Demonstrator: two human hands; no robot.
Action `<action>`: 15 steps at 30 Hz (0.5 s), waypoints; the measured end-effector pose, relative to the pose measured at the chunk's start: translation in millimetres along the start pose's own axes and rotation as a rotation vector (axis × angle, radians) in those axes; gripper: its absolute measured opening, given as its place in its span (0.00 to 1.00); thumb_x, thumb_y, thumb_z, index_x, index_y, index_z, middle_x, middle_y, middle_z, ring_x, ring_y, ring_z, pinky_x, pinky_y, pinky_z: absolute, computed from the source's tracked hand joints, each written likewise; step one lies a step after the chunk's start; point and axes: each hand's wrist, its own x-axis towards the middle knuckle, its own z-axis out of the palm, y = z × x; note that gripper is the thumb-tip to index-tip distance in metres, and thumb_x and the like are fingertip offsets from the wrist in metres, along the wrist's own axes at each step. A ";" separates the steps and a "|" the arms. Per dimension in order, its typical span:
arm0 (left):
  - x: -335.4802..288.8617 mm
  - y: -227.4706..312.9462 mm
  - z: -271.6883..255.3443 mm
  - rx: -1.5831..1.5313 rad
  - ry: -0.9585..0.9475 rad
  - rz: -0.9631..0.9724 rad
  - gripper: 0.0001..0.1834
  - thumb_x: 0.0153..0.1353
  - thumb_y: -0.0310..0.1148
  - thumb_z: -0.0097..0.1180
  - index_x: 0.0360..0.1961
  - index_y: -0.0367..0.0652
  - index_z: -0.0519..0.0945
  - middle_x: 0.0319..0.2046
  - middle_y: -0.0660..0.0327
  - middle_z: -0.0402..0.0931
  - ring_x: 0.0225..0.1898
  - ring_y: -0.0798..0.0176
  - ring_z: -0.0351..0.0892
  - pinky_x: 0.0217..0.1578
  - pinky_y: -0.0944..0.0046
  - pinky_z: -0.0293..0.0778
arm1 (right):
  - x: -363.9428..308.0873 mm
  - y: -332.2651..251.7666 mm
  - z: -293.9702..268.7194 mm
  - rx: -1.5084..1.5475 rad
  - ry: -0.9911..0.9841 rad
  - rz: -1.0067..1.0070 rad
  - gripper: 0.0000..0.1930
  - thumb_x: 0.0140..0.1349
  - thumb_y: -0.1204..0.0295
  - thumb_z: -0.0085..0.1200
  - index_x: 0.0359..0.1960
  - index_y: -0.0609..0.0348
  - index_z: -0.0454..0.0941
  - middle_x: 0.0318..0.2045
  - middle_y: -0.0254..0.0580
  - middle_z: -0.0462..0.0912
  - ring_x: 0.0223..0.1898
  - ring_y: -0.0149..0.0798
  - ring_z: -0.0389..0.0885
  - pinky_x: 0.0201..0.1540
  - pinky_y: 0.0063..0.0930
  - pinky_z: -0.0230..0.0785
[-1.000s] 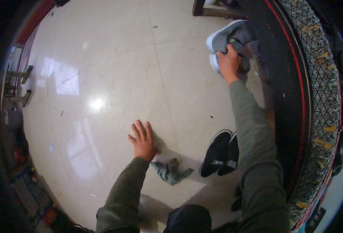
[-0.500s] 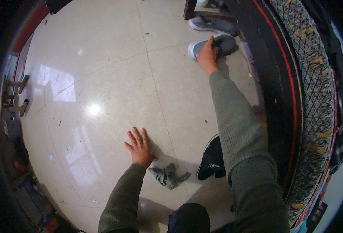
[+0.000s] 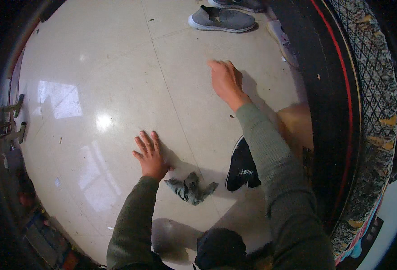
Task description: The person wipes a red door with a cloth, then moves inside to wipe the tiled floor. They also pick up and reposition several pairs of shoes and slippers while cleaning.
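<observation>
My left hand (image 3: 150,154) lies flat on the glossy cream tiled floor (image 3: 95,81), fingers spread, holding nothing. A crumpled grey striped sock (image 3: 190,188) lies just right of its wrist. My right hand (image 3: 224,81) hovers over the floor further out, fingers loosely curled downward, empty. A grey slip-on shoe (image 3: 221,20) rests on the floor beyond it, apart from the hand. A black shoe (image 3: 242,165) lies partly hidden under my right forearm.
A dark bed frame with a red stripe (image 3: 331,99) and a patterned bedspread (image 3: 378,108) run along the right. Another grey shoe (image 3: 241,4) and a pale shoe (image 3: 279,36) lie by the bed edge. Metal brackets (image 3: 12,121) stand at the far left.
My right hand let go of the grey shoe, which now sits on the floor, and drew back toward me. The left hand stayed planted on the floor.
</observation>
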 end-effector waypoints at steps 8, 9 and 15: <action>2.9 6.8 0.4 0.006 -0.012 0.018 0.87 0.34 0.60 0.86 0.84 0.41 0.36 0.82 0.32 0.28 0.81 0.21 0.32 0.64 0.15 0.59 | -272.7 -31.4 -85.2 -0.205 0.002 0.379 0.32 0.64 0.69 0.64 0.71 0.56 0.73 0.67 0.61 0.71 0.64 0.67 0.69 0.66 0.57 0.63; 4.3 5.3 6.6 -0.013 0.025 0.041 0.90 0.32 0.58 0.88 0.84 0.43 0.32 0.82 0.33 0.25 0.81 0.21 0.32 0.63 0.15 0.62 | -308.0 -39.4 -88.9 -0.259 -0.018 0.455 0.33 0.64 0.68 0.65 0.72 0.56 0.72 0.68 0.63 0.69 0.64 0.68 0.68 0.67 0.59 0.62; 1.3 2.4 9.0 0.020 -0.021 0.010 0.88 0.32 0.57 0.88 0.84 0.42 0.35 0.82 0.32 0.28 0.81 0.21 0.32 0.64 0.15 0.60 | -386.9 -89.8 -66.9 -0.041 -0.051 0.541 0.39 0.61 0.67 0.69 0.74 0.57 0.68 0.69 0.68 0.67 0.66 0.67 0.67 0.68 0.62 0.59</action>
